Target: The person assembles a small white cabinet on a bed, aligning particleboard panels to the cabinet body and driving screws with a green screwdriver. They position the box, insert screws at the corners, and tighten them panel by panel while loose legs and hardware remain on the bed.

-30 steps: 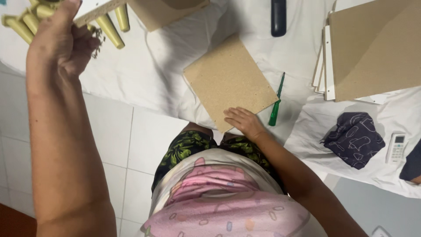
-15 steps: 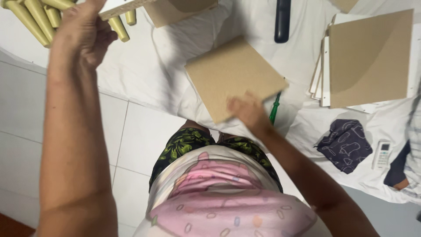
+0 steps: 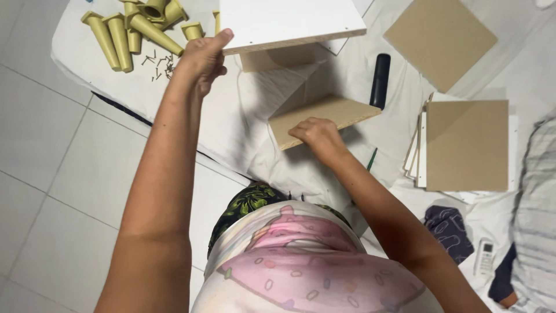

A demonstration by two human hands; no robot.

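white panel (image 3: 289,20): my left hand (image 3: 202,58) pinches its near edge. my right hand (image 3: 315,133) clamps the brown board's (image 3: 324,116) edge, open sheet (image 3: 231,127) between.

Glossy white square floor tiles (image 3: 52,174) with thin grey joints fill the left side under even, soft light, while a crumpled white sheet (image 3: 231,116) covers the floor beyond.
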